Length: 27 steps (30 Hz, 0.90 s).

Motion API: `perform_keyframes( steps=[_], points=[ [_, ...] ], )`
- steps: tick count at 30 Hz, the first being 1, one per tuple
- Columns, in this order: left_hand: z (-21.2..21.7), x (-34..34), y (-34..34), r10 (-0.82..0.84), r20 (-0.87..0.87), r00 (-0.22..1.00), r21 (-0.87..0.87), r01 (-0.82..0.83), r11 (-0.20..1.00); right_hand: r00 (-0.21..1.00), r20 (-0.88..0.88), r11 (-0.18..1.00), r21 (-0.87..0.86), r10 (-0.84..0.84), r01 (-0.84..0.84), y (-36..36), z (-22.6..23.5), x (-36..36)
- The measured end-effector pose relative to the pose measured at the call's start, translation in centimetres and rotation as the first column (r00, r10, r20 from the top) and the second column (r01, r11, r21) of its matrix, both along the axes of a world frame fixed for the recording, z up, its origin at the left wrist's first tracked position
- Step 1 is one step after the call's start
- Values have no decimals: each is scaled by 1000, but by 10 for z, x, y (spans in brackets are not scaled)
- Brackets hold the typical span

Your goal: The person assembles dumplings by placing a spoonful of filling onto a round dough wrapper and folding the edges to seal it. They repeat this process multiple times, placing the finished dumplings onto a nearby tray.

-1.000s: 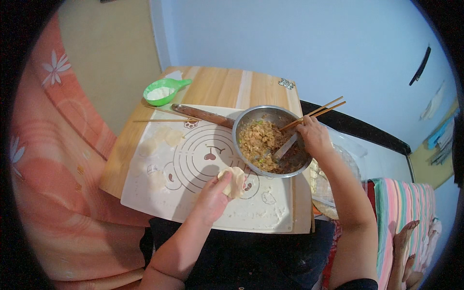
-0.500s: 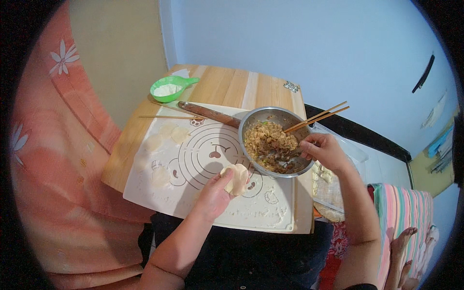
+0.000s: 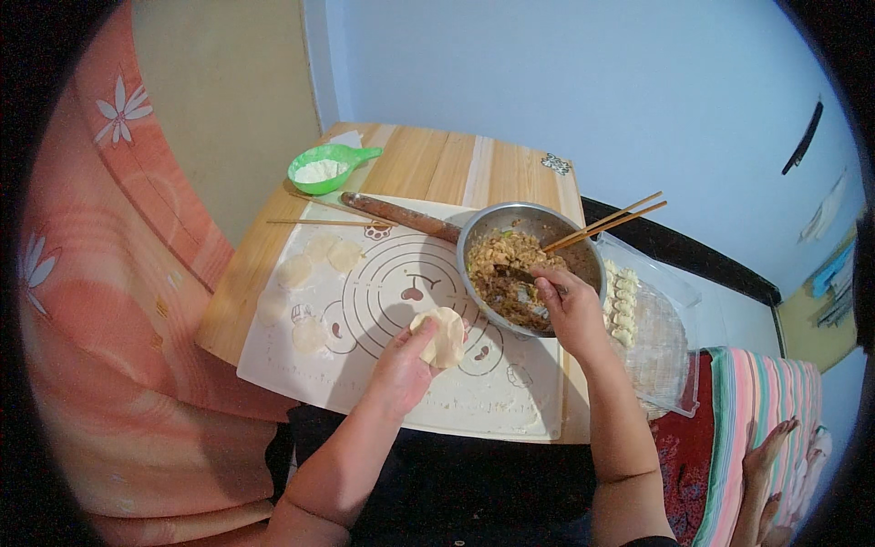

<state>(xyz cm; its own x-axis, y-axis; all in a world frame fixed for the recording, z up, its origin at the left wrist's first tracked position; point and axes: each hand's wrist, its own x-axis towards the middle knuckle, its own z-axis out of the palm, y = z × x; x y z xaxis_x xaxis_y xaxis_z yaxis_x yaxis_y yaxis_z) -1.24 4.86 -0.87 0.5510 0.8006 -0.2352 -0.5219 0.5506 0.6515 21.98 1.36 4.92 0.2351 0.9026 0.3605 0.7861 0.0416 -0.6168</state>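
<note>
My left hand [image 3: 406, 366] is closed on a round dumpling wrapper [image 3: 441, 339], holding it over the mat with the thumb on its face. Inside the metal bowl [image 3: 472, 225], my right hand [image 3: 567, 308] grips a short dark utensil [image 3: 513, 272] whose tip is in the minced filling [image 3: 501, 248]. Whether it is a spoon or a flat spreader does not show. A pair of chopsticks [image 3: 606, 224] leans out over the bowl's far right rim. Several thin wrappers [image 3: 293, 272] lie on the left of the white printed mat [image 3: 401, 401].
A rolling pin [image 3: 401, 215] lies behind the mat beside a thin stick [image 3: 319, 222]. A green scoop [image 3: 314, 187] of flour stands at the far left of the table [image 3: 437, 155]. Folded dumplings [image 3: 622, 305] sit in a clear tray [image 3: 670, 356] on the right. Another person's foot [image 3: 773, 445] rests on striped cloth.
My right hand has moved from the bowl's right side toward its near middle, and the dark utensil now shows in it. The left hand still holds the wrapper, now turned flatter into view.
</note>
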Motion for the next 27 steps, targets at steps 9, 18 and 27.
perform_keyframes(
  steps=[9,18,27],
  points=[
    [-1,-5,1,14,-5,1000,-2,-14,1000,923,-372,995,34,96,-89,-28,0,0],
    [-3,-3,3,11,-32,999,3,-11,1000,946,-308,995,-1,-97,101,-16,2,6],
    [1,4,2,19,-36,999,-36,-21,999,752,-659,998,-62,-23,-24,-1,-7,-1]
  ],
)
